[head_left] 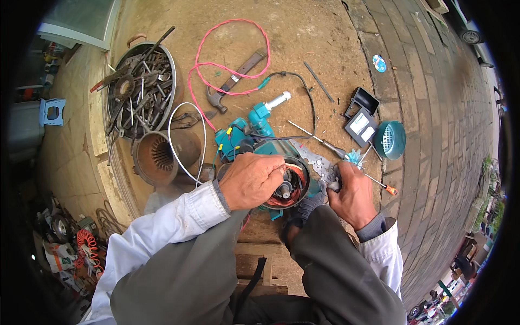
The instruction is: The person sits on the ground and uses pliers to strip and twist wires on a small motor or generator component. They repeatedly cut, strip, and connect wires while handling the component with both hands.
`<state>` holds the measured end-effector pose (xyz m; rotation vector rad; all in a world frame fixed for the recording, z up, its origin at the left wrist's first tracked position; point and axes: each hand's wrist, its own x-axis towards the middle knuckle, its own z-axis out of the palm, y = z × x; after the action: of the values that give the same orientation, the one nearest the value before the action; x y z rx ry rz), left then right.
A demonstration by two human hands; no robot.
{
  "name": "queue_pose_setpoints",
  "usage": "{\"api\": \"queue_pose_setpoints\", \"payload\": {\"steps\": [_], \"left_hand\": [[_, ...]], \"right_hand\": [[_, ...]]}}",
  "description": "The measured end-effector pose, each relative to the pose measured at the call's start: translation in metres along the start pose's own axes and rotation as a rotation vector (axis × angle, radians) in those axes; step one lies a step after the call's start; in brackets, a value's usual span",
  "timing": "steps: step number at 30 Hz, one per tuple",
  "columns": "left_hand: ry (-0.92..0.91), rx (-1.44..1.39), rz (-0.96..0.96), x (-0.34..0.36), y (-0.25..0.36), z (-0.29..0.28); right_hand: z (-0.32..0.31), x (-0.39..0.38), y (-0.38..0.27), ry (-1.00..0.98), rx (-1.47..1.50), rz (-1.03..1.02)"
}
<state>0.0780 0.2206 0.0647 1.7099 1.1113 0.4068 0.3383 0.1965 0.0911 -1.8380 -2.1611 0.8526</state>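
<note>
A teal electric motor (281,145) stands between my knees with its round end open. Red-brown copper windings (299,187) ring a metal shaft (284,189) inside it. My left hand (252,181) is closed at the left rim of that opening; what its fingertips pinch, if anything, is hidden. Just right of the motor, my right hand (355,197) grips a small grey metal part (334,183), mostly covered by the fingers. Beyond the right hand lie a screwdriver (333,149) and a light-blue fan wheel (355,157). A teal pump body (230,142) with wires adjoins the motor.
At the left, a metal basin (174,81) brims with tools, beside a rusty stator (157,157). A hammer (244,76) and a pink twisted cable (234,20) lie ahead. Rightward are a black box (362,124), a teal vented cover (391,140) and an orange-handled screwdriver (389,188).
</note>
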Motion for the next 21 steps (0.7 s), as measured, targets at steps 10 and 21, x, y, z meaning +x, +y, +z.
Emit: {"api": "queue_pose_setpoints", "payload": {"steps": [10, 21], "left_hand": [[-0.077, -0.545, -0.196, -0.001, -0.009, -0.003], [-0.04, -0.617, -0.212, -0.002, -0.01, 0.0]], "right_hand": [[0.002, 0.005, 0.033, 0.006, 0.087, 0.438], [0.024, 0.014, -0.002, 0.086, 0.421, 0.096]]}}
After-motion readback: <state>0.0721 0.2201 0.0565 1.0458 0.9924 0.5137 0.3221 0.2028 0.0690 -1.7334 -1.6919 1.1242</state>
